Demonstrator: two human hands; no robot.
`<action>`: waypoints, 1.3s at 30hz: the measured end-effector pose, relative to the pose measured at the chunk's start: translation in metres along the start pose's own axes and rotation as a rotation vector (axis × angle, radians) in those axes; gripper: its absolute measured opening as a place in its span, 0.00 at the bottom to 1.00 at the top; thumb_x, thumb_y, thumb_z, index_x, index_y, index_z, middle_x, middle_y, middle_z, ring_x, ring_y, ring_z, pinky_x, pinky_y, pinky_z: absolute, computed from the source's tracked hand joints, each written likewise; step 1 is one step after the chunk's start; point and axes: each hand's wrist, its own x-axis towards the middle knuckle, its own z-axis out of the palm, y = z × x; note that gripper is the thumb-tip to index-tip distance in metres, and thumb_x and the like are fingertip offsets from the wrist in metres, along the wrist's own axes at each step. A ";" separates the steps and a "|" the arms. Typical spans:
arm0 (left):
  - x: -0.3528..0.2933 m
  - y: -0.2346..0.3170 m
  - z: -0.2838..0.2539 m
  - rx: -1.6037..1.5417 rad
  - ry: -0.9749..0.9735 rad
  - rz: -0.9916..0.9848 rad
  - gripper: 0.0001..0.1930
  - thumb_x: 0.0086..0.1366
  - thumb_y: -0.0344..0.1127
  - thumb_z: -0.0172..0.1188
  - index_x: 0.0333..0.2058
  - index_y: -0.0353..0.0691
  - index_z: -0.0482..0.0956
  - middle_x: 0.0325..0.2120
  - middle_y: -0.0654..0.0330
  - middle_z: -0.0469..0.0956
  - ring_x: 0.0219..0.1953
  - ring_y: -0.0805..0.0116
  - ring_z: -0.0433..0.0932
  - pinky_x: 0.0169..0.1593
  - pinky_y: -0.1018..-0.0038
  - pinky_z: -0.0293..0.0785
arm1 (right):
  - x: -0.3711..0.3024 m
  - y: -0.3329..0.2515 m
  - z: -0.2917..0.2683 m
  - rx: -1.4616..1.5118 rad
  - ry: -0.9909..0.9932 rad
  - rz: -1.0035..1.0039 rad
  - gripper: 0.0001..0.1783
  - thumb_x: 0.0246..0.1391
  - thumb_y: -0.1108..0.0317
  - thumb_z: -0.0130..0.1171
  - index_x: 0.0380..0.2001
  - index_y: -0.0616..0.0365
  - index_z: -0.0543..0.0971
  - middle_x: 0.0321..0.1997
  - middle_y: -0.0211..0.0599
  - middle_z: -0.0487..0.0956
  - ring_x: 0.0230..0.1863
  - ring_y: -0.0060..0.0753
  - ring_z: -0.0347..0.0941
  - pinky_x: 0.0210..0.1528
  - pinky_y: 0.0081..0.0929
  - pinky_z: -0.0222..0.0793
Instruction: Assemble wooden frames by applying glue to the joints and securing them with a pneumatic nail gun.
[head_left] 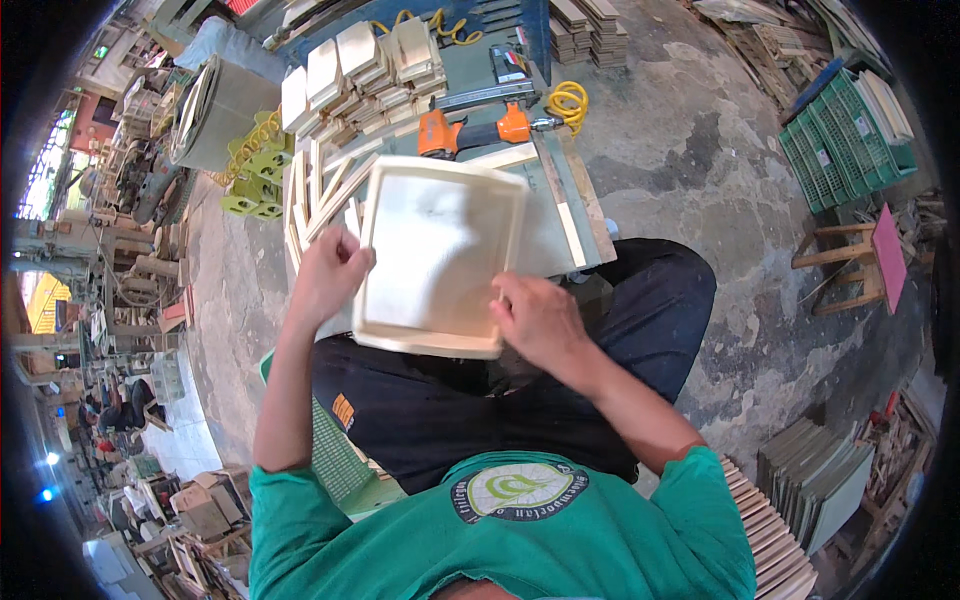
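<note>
A shallow square wooden tray (430,262) with a thin raised rim is held above my lap, at the near edge of the workbench. My left hand (333,268) is closed on its left side, thumb at the rim. On the opposite side, my right hand (538,315) grips the lower right edge with bent fingers. The tray is slightly smeared by motion, and a shadow falls across its pale inner panel. Just beyond it lies an orange and black nail gun (475,130) on the bench.
Thin wooden strips (318,190) lie left on the bench, below stacked wooden blocks (345,68). A coiled yellow air hose (568,103) sits by the nail gun. Green crates (840,140) and a pink-topped stool (887,260) stand right. Wood slats (765,535) are piled at lower right.
</note>
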 end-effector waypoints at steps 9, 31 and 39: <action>-0.153 -0.053 0.104 -0.883 -0.238 -0.334 0.11 0.75 0.32 0.61 0.43 0.28 0.84 0.36 0.59 0.86 0.38 0.72 0.83 0.47 0.74 0.81 | 0.103 0.036 -0.048 -0.232 -0.452 -0.203 0.17 0.56 0.74 0.61 0.50 0.60 0.77 0.40 0.57 0.83 0.47 0.64 0.80 0.50 0.55 0.76; -0.064 -0.009 0.234 -1.314 -0.303 -0.431 0.16 0.79 0.36 0.56 0.56 0.30 0.81 0.51 0.55 0.84 0.45 0.67 0.87 0.52 0.71 0.84 | 0.217 0.044 -0.013 -0.666 -0.239 -0.249 0.10 0.64 0.68 0.55 0.41 0.53 0.85 0.47 0.42 0.81 0.54 0.48 0.79 0.59 0.48 0.75; -0.065 -0.014 0.201 -0.978 -0.329 -0.292 0.12 0.77 0.37 0.59 0.40 0.32 0.83 0.34 0.60 0.85 0.32 0.73 0.84 0.38 0.75 0.82 | 0.192 0.068 -0.038 -0.509 0.050 -0.257 0.17 0.58 0.64 0.66 0.50 0.54 0.83 0.47 0.37 0.81 0.53 0.44 0.79 0.51 0.41 0.75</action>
